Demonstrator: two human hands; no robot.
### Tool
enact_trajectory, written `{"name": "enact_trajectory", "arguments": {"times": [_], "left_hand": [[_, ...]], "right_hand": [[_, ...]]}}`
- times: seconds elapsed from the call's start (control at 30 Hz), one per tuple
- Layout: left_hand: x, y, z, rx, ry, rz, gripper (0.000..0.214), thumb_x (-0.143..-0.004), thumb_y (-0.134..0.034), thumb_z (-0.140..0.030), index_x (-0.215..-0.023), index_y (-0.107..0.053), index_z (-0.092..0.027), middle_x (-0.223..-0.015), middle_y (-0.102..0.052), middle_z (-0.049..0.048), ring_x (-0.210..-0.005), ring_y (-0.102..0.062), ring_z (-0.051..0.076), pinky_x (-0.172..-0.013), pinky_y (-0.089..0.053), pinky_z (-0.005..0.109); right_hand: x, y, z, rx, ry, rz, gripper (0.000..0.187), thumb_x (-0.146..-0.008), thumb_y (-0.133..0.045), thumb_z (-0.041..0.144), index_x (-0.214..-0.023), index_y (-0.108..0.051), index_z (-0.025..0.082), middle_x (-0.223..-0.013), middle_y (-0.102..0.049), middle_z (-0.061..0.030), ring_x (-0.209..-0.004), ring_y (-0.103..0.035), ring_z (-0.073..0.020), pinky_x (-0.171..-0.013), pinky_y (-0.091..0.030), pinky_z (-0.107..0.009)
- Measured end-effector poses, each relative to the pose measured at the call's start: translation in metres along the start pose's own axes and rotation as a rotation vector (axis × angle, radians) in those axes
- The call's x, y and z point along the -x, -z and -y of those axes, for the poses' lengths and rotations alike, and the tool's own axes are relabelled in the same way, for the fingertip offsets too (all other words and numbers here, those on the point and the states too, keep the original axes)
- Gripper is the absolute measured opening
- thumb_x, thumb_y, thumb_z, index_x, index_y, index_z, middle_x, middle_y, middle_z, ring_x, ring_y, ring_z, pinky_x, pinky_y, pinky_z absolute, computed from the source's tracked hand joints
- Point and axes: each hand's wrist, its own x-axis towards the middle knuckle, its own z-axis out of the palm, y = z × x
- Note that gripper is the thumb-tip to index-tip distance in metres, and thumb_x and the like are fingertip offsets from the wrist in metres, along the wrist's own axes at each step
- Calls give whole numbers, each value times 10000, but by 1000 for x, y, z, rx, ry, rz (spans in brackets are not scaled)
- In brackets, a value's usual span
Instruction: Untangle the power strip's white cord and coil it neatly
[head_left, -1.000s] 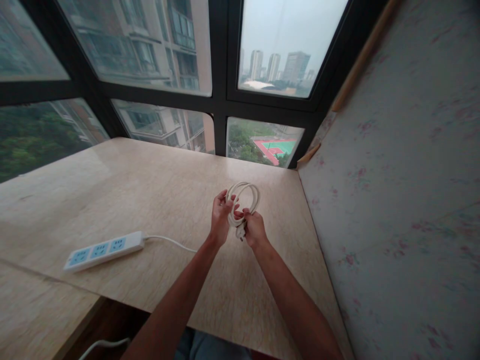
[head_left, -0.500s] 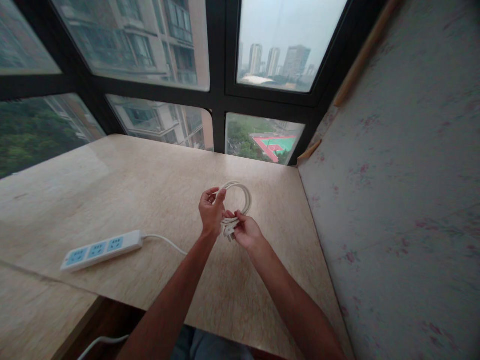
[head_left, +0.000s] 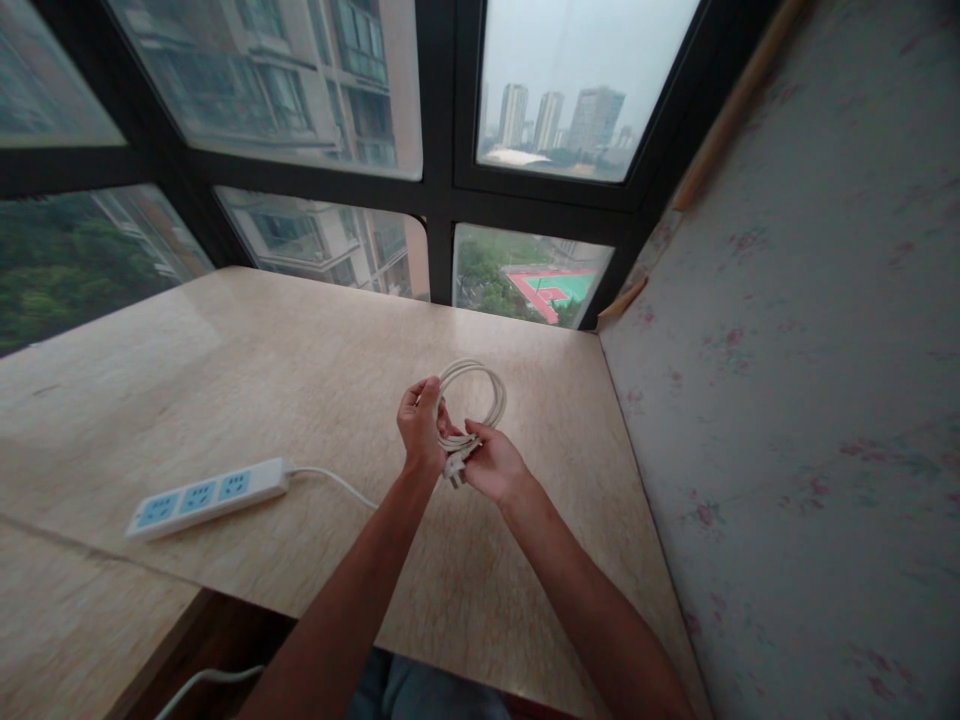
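A white power cord (head_left: 498, 398) is wound into a round coil of several loops, held up over the stone-patterned tabletop. My left hand (head_left: 422, 425) grips the coil's left side, thumb up and fingers curled round the loops. Closed on the coil's lower edge is my right hand (head_left: 491, 460), thumb on top. A white plug (head_left: 454, 468) with metal prongs hangs below the loops, between the two hands. The white power strip (head_left: 210, 498) with blue socket panels lies on the tabletop to the left; its cord (head_left: 337, 480) runs right and passes behind my left forearm.
The tabletop (head_left: 315, 360) reaches back to dark-framed windows (head_left: 441, 250). A flower-patterned wall (head_left: 787, 430) bounds it on the right. At the lower left, a gap (head_left: 232, 640) opens beside the table edge, with a white cable (head_left: 214, 677) crossing it.
My left thumb and fingers have shifted slightly on the coil, and the plug hangs a little lower and more in view. The loops look slightly more spread. The power strip stays put.
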Motion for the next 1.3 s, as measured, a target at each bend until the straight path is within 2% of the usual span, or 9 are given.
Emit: {"name": "enact_trajectory", "arguments": {"times": [0.07, 0.17, 0.4, 0.6, 0.77, 0.9, 1.0, 1.1, 1.3], "left_hand": [[0, 1, 1, 0, -4, -1, 391, -658, -769, -440, -800, -505, -188, -510, -462, -102, -314, -345, 28, -299, -247, 156], [0, 1, 1, 13, 5, 8, 396, -656, -766, -447, -797, -496, -193, -525, -463, -99, -332, -367, 34, -319, -263, 162], [1, 2, 3, 34, 21, 26, 368, -694, -743, -441, -791, -484, -198, -562, -441, -94, -411, -390, 41, -392, -289, 167], [3, 5, 9, -30, -71, 31, 311, -748, -709, -434, -792, -534, -180, -591, -453, -62, -525, -429, 64, -505, -351, 179], [6, 4, 9, -126, -103, -25, 295, -789, -654, -465, -841, -573, -185, -626, -474, -45, -574, -453, 89, -558, -376, 204], [8, 4, 10, -180, -148, -43, 281, -824, -603, -453, -895, -591, -182, -653, -508, -31, -632, -501, 108, -658, -416, 234], [8, 4, 9, -254, -181, 2, 285, -857, -544, -448, -935, -591, -178, -702, -558, -12, -679, -548, 120, -726, -433, 260], [7, 4, 6, -372, -152, 63, 339, -864, -513, -478, -996, -583, -174, -768, -619, 16, -750, -605, 151, -709, -446, 274], [15, 23, 3, -513, 102, 287, 522, -825, -503, -622, -993, -617, -141, -922, -701, 110, -853, -670, 241, -704, -516, 342]], "right_hand": [[2, -2, 0, 2, -12, 19, 122, -780, -578, 102, -728, -522, 197, -699, -658, -32, -686, -651, -189, -640, -517, -323], [5, -5, -1, -65, -18, -38, 250, -707, -567, -37, -749, -498, 200, -730, -679, -17, -695, -658, -157, -647, -507, -276], [7, -4, 0, -35, -31, -53, 383, -609, -611, -120, -679, -426, 208, -794, -702, -49, -690, -671, -168, -633, -506, -284], [7, -1, -2, 76, 15, -54, 443, -503, -706, -127, -641, -432, 193, -767, -694, -22, -621, -662, -163, -600, -501, -292], [7, 0, -4, 147, 74, -15, 452, -466, -749, -98, -634, -443, 189, -761, -703, -20, -601, -661, -165, -574, -499, -289], [7, 0, -8, 180, 88, -34, 446, -438, -758, -79, -622, -454, 191, -661, -683, 8, -524, -627, -154, -526, -486, -273], [5, -1, -11, 204, 99, -13, 418, -480, -769, -35, -608, -445, 195, -594, -657, 28, -483, -597, -133, -503, -469, -247], [2, 1, -12, 174, 118, 2, 380, -485, -773, -20, -595, -471, 183, -577, -652, 28, -496, -590, -122, -495, -450, -224], [-2, 5, -7, 99, 211, -30, 263, -498, -781, 24, -647, -613, 161, -630, -679, 9, -542, -589, -118, -505, -440, -222]]}}
